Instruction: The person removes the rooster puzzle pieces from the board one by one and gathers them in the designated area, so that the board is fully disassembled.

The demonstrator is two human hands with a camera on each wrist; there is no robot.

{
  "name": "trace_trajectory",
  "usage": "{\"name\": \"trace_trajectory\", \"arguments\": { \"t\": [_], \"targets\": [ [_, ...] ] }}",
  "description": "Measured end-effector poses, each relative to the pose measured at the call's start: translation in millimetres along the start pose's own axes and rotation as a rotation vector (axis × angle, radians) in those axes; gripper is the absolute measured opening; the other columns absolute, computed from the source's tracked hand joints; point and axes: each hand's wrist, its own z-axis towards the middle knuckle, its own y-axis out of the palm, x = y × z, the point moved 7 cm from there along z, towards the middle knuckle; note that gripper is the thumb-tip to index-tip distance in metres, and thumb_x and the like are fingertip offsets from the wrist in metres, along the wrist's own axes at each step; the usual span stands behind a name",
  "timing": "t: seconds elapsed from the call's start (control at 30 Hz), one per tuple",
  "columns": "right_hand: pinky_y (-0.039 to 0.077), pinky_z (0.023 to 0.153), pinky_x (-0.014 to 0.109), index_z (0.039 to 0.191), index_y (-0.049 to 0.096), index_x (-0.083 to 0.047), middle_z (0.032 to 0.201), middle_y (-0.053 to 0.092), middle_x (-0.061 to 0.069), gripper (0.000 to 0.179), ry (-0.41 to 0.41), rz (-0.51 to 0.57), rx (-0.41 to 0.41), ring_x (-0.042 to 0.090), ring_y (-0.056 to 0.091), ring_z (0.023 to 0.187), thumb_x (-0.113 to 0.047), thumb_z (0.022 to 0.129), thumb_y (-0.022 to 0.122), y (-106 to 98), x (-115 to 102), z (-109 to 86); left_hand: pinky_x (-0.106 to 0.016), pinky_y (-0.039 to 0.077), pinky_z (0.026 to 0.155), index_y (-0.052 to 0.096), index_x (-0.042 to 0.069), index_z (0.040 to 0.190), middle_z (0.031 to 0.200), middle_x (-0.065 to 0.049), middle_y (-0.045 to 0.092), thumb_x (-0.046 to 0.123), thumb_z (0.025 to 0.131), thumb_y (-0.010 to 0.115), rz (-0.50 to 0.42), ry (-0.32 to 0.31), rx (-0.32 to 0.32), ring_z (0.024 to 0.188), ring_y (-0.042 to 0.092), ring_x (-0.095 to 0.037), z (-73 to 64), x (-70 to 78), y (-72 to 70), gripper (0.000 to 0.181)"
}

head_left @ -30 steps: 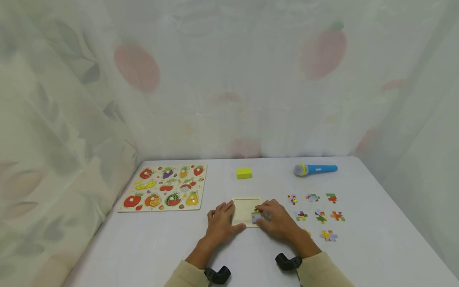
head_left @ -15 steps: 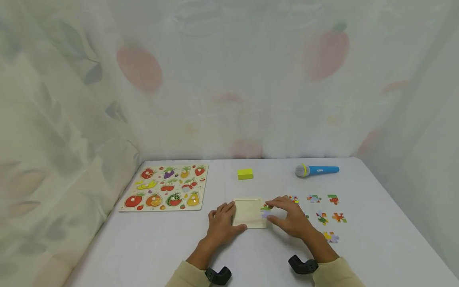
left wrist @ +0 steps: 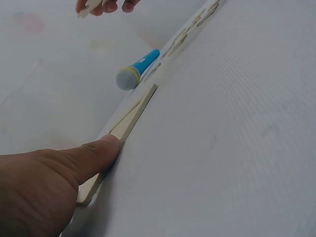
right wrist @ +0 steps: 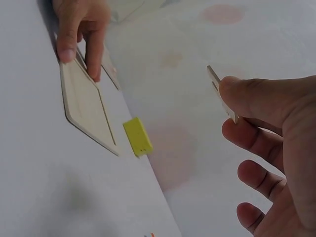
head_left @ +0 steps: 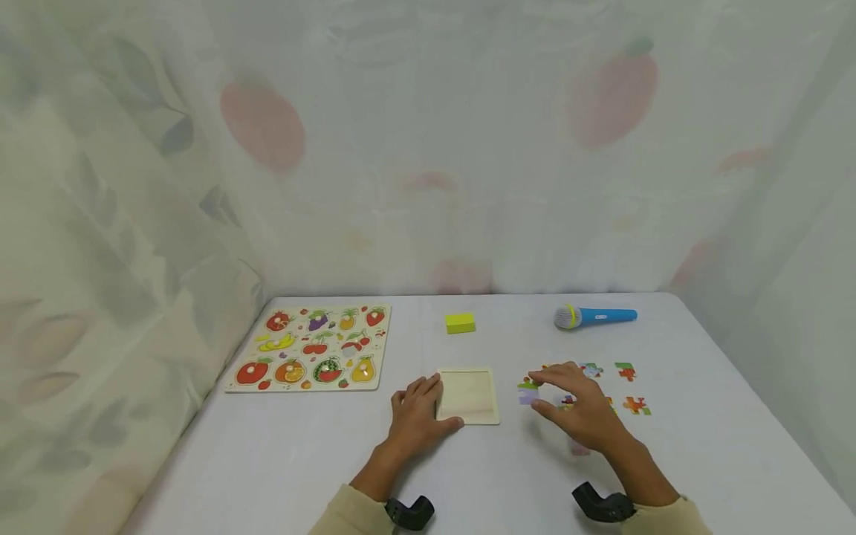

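My left hand (head_left: 417, 420) holds the left side of a small square wooden puzzle tray (head_left: 495, 397), its thumb on the front rim and its fingers along the left edge. The tray's recess is bare wood. In the left wrist view, the thumb presses on the tray's rim (left wrist: 132, 126). To the right of the tray, my right hand (head_left: 588, 412) pinches a jigsaw piece (head_left: 527, 391), green and lilac, between thumb and fingers. The right wrist view shows this piece (right wrist: 213, 76) edge-on, raised above the table. Several loose jigsaw pieces (head_left: 637, 406) lie beyond and under that hand, some partly hidden by it.
A fruit puzzle board (head_left: 337, 349) lies at the back left. Behind the tray is a yellow block (head_left: 460, 323). A toy microphone (head_left: 595, 316), blue with a grey head, lies at the back right. Printed curtains hang around the white table (head_left: 495, 483).
My right hand has lifted the jigsaw piece from the tray's right side and carried it right, towards the loose pieces. My left hand has stayed on the tray.
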Motion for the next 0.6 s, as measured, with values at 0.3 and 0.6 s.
{"name": "trace_trajectory", "arguments": {
  "t": [0.3,0.6],
  "targets": [
    [0.034,0.090,0.016,0.116,0.069,-0.005,0.111,0.066,0.003,0.050,0.053,-0.066,0.054,0.013,0.051,0.108,-0.001,0.069,0.084,-40,6,-17.2,-0.056,0.024,0.097,0.050,0.005,0.140,0.146,-0.007,0.043,0.051,0.079,0.073,-0.003,0.004,0.004,0.133,0.034,-0.032,-0.7,0.9,-0.2,0.080],
    [0.030,0.089,0.010,0.115,0.070,-0.006,0.108,0.065,0.001,0.047,0.171,-0.158,0.090,0.005,0.046,0.109,-0.001,0.070,0.084,-72,24,-42.9,-0.057,0.025,0.096,0.050,0.004,0.140,0.145,-0.008,0.044,0.051,0.079,0.074,0.018,0.008,0.001,0.133,0.035,-0.033,0.3,0.4,-0.4,0.081]
  ]
}}
